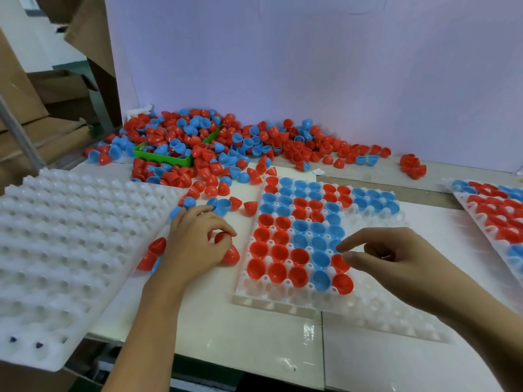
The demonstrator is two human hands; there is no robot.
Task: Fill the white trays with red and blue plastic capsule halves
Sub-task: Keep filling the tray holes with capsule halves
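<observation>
Capsule halves: a loose heap of red and blue capsule halves point(215, 142) is lying at the back of the bench point(254, 335), against the pale wall point(311, 52), spilling forward towards the trays
Centre tray: a white tray point(283, 299) is sitting in the middle of the bench, its far and middle rows holding red and blue halves open side up, its near rows and right part showing bare pockets
Left tray: an unfilled white tray point(56, 236) is resting tilted at the left, its near edge overhanging the bench
Right tray: a third tray point(492, 213), packed with red and blue halves, is lying at the right edge, partly out of view
Left hand: the left hand point(195, 244) is curling over loose halves just left of the centre tray, its fingertips pinching a red half point(222, 237); more red halves are lying beside it
Right hand: the right hand point(396, 261) is hovering over the centre tray, fingers loosely bent, holding nothing visible
Green bin: a green bin point(161, 158) is sitting half buried in the heap
</observation>
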